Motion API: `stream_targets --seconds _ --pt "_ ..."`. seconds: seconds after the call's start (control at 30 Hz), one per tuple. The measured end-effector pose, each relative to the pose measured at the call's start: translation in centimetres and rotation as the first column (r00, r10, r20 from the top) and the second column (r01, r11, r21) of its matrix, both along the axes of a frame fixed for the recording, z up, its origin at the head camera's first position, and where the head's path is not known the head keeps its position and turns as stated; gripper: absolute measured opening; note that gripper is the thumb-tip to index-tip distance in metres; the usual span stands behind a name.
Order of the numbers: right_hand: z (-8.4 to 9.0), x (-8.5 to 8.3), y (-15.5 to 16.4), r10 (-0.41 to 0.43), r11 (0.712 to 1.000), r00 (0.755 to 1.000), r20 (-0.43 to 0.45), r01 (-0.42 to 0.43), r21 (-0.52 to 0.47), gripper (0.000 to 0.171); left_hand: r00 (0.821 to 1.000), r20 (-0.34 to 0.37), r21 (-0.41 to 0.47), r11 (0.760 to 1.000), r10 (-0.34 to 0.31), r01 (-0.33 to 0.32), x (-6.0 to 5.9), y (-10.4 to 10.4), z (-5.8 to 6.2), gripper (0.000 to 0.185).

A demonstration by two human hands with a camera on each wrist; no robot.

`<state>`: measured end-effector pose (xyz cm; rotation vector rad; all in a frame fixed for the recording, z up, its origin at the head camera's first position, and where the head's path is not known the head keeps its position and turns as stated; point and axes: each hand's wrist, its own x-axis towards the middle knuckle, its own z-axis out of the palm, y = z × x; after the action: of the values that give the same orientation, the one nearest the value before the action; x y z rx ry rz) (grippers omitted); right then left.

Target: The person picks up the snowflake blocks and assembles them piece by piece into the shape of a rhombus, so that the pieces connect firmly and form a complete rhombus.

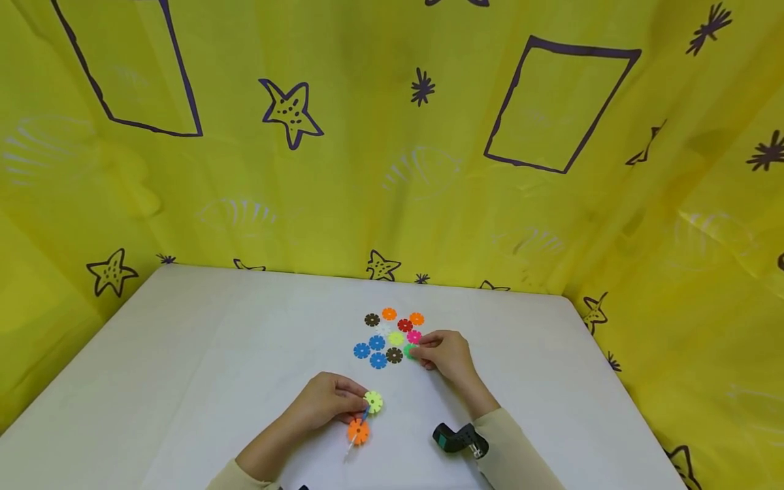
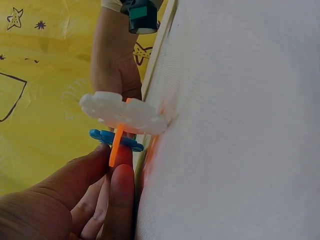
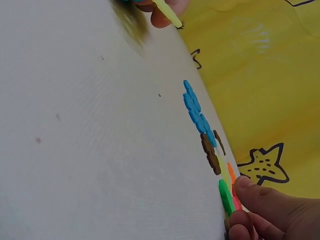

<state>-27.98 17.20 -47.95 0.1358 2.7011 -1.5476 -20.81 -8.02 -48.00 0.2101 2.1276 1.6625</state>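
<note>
My left hand (image 1: 324,400) pinches a small joined piece of notched plastic discs. In it are a light yellow disc (image 1: 373,402), a blue disc (image 2: 103,136), an orange disc (image 1: 358,431) and a white disc (image 2: 122,112), slotted together at angles. Thumb and fingertips grip it at the blue disc, just over the table. Farther forward, my right hand (image 1: 450,355) has thumb and forefinger at a green disc (image 3: 226,197), pinching its edge at the near right of a cluster of loose discs. A pink disc (image 1: 414,337) lies just beyond those fingertips.
The loose discs lie flat on the white table (image 1: 245,340): several blue discs (image 1: 362,350), brown discs (image 1: 395,355), orange discs, a red disc (image 1: 405,325), a yellow disc (image 1: 396,338) and a white disc (image 1: 383,329). A yellow patterned curtain (image 1: 355,170) stands around the table's edges.
</note>
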Motion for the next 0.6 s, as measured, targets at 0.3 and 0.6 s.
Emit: stream_targets --seconds 0.3,0.6 --pt "0.27 -0.08 -0.75 -0.011 0.996 0.999 -0.039 0.015 0.091 0.031 1.0 -0.009 0.007 1.0 -0.003 0.003 -0.03 -0.14 -0.03 0.024" --pt "0.71 0.12 -0.71 0.002 0.996 1.0 -0.022 0.0 0.09 0.03 1.0 -0.01 0.006 1.0 -0.006 0.006 0.01 -0.09 0.06 0.024"
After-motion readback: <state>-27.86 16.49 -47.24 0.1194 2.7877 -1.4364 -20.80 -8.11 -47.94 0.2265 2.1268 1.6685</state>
